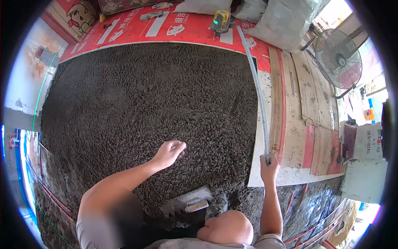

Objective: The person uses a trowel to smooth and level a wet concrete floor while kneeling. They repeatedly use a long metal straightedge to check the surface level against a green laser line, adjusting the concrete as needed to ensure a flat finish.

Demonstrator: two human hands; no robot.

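Note:
My right hand (269, 166) is closed around the near end of a long, thin tape measure blade (260, 95). The blade runs away from me along the right edge of a bed of dark wet mortar (157, 95), reaching the red sheeting at the far side. Over the mortar my left hand (169, 153) hovers with its fingers curled in; whether anything small is inside cannot be seen. A smeared grey trowel (182, 201) with a pale handle (197, 206) lies by my knee.
A yellow-and-black laser level (222, 21) glows green on the red sheeting (137, 25). Pale sacks (282, 25) are at the far right. A wire-caged fan (339, 58) stands beyond the cardboard sheets (306, 95). Red pipes (54, 191) run along the left floor.

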